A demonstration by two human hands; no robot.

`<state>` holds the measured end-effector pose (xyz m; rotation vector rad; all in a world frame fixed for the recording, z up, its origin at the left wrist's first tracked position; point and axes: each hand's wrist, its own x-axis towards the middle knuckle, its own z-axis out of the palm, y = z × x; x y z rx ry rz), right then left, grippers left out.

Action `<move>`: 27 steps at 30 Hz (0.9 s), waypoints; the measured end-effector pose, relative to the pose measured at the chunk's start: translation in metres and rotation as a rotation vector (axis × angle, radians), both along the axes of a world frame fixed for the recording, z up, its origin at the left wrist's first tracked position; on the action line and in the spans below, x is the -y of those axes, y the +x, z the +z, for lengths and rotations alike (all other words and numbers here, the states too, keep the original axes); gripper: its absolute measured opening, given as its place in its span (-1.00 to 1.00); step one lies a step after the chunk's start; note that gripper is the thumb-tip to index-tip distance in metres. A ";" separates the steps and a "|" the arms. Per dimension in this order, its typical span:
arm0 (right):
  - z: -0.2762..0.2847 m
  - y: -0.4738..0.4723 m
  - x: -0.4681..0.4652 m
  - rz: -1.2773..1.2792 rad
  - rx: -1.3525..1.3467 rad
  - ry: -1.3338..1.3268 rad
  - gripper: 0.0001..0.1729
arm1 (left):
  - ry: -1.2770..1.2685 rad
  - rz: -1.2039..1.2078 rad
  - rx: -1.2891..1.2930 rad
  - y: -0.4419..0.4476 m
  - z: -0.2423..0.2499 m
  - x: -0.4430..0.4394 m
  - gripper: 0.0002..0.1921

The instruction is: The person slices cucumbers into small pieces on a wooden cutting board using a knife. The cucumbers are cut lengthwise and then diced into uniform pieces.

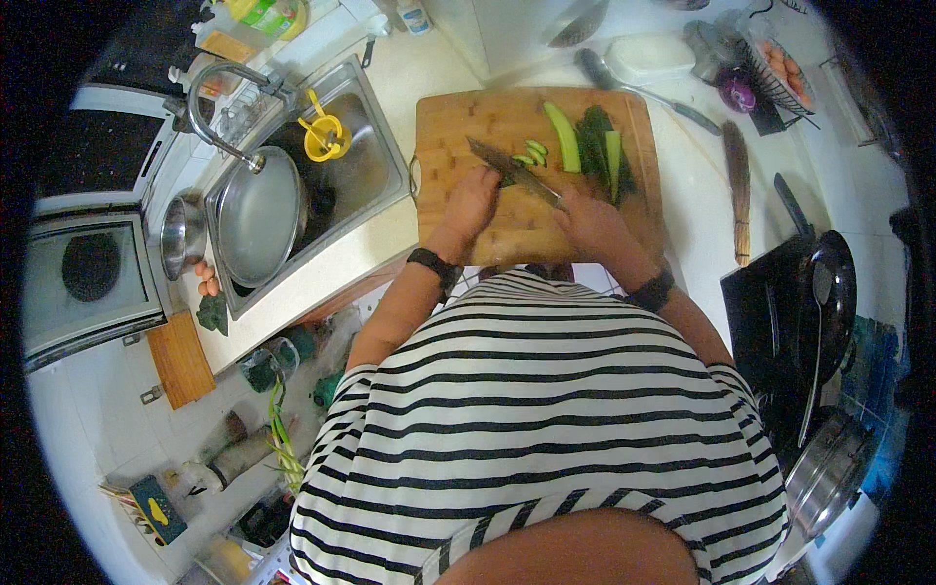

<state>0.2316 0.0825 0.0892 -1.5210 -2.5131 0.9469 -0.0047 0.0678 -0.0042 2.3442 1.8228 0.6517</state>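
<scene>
A wooden cutting board [468, 124] lies on the counter before me. My right hand [591, 219] is closed around the handle of a kitchen knife [506, 164], whose blade points up and left across the board. My left hand [475, 196] rests on the board by the blade, its fingers curled on a small green piece [506, 181] that they mostly hide. Just beyond the blade lie several small cut green slices [537, 151]. A long pale green cucumber-like piece [563, 139] and dark green pieces [596, 146], one with a lighter cut face, lie at the board's right.
Left of the board is a steel sink [373, 175] with a large metal bowl [259, 216] and a yellow strainer [327, 137]. To the right lie a peeler-like utensil [695, 117], a bundled brush [737, 194], a purple onion [736, 91] and a black wok [837, 307].
</scene>
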 end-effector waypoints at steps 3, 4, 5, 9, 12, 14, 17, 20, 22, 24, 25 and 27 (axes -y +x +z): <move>0.005 -0.002 0.000 0.017 0.006 0.017 -0.62 | -0.127 0.031 0.160 -0.002 -0.001 -0.001 -0.84; 0.006 -0.004 -0.001 0.034 0.028 0.029 -0.62 | -0.184 0.045 0.232 -0.002 0.002 -0.001 -0.84; 0.006 -0.005 -0.002 0.033 0.033 0.015 -0.62 | -0.121 0.031 0.169 -0.003 0.006 -0.003 -0.84; 0.002 -0.006 -0.003 0.034 0.052 -0.041 -0.63 | -0.021 0.019 0.000 0.004 0.039 0.005 -0.85; -0.005 -0.006 -0.003 0.062 0.067 -0.011 -0.64 | -0.193 0.120 0.021 0.007 0.067 0.014 -0.85; -0.009 -0.006 -0.002 0.061 0.050 -0.007 -0.64 | -0.214 0.139 0.017 0.007 0.072 0.018 -0.85; -0.012 -0.006 0.000 0.040 0.024 -0.005 -0.65 | -0.082 0.061 -0.003 0.004 0.057 0.018 -0.85; -0.012 -0.008 -0.001 0.061 0.071 0.022 -0.65 | -0.056 0.046 0.022 -0.005 0.032 0.009 -0.84; -0.011 -0.009 0.000 0.023 0.079 -0.037 -0.65 | -0.052 0.040 -0.048 -0.010 0.018 0.014 -0.83; -0.010 -0.009 0.000 0.057 0.061 -0.032 -0.66 | -0.123 0.073 0.075 -0.012 0.010 0.013 -0.82; -0.010 -0.009 0.001 0.078 0.065 -0.047 -0.66 | -0.188 0.082 0.135 -0.012 0.008 0.013 -0.82; -0.009 -0.006 0.004 0.061 0.002 -0.007 -0.66 | -0.082 0.055 0.061 -0.014 0.009 0.013 -0.82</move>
